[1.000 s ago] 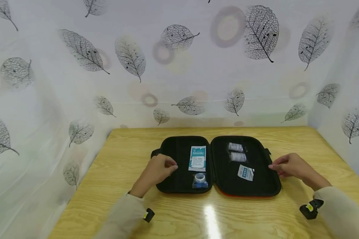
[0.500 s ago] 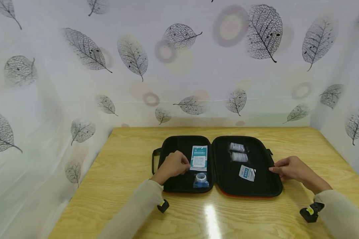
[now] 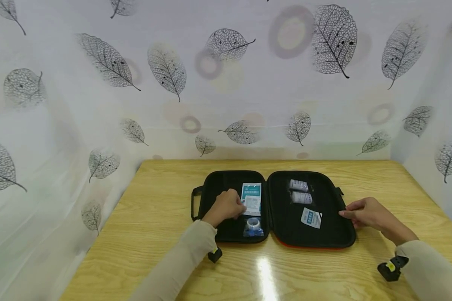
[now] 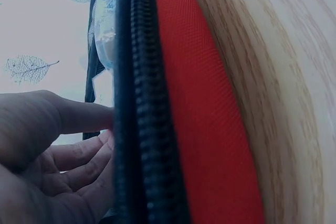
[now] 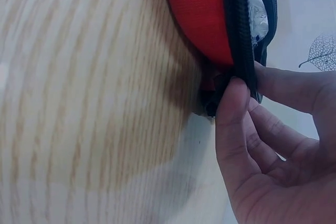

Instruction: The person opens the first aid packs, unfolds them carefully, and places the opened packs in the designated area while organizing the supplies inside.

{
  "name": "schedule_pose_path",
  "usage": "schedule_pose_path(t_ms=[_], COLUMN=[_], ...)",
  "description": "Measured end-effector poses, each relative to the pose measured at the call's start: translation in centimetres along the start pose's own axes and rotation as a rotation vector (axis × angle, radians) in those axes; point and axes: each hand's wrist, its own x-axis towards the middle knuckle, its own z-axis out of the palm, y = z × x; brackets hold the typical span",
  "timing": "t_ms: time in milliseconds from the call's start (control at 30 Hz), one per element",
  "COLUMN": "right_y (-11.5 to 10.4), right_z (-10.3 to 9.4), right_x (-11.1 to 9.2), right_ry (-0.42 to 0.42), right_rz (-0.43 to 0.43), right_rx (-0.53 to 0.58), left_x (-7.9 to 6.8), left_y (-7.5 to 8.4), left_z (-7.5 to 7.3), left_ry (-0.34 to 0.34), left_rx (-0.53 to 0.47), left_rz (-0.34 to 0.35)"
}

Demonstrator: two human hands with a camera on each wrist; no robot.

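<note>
A black-lined zip case (image 3: 229, 238) with a red shell lies unfolded on the table, both halves facing up. In its left half lie a teal-and-white packet (image 3: 251, 191) and a clear-and-blue bag with a white roll (image 3: 253, 225). My left hand (image 3: 227, 205) reaches over that half, its curled fingers and thumb pinching the packet's lower left edge. The case rim partly hides these fingertips in the left wrist view. My right hand (image 3: 367, 215) pinches the right half's outer rim between thumb and fingers; the right wrist view shows the zipper edge (image 5: 241, 35) in that grip.
The right half holds two wrapped white rolls (image 3: 300, 197) and a small white-and-blue sachet (image 3: 311, 218). A black handle (image 3: 196, 203) sticks out on the left. Behind the wooden table (image 3: 165, 188) hangs a leaf-patterned curtain (image 3: 248, 96).
The left hand has moved right across the left half, from its outer side to the packet. My right hand stays at the right rim. The view has shifted slightly.
</note>
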Motion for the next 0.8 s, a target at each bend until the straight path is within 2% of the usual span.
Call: schedule_pose_path(t_ms=[100,267,500,667,800], right_y=[0.0,0.2,0.2,0.2,0.2], right_z=[0.0,0.0,-0.2,-0.2,-0.1], right_x=[0.0,0.1,0.1,0.0,0.0], right_ry=[0.0,-0.006,-0.006,-0.007,-0.006], right_rz=[0.003,0.001,-0.006,-0.008,-0.005], right_rx=[0.002,0.001,-0.011,0.0,0.001], left_x=[0.1,0.0,-0.6,-1.1,-1.2], left_y=[0.0,-0.3,-1.8,-3.0,-4.3], left_z=[0.0,-0.4,-3.0,-5.2,-6.3], left_ry=[-0.001,-0.003,0.073,0.134,0.173], left_rx=[0.014,-0.032,-0.09,-0.149,-0.175], left_rz=[0.002,0.007,0.047,-0.023,-0.083])
